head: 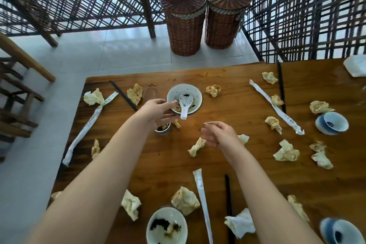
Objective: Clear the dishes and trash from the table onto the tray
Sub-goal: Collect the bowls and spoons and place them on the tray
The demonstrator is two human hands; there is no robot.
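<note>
Bowl (193, 92) rim in curled left hand (157, 112)

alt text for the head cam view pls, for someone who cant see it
Seen from above, a person's left hand grips the rim of a dirty white bowl holding a white spoon, while the right hand hovers nearby, loosely curled and empty. The wooden table is strewn with crumpled napkins, chopstick wrappers, black chopsticks and more bowls.

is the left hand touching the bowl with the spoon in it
Touching: the head view shows the left hand pinching the bowl at its near-left rim, thumb on top.
</note>
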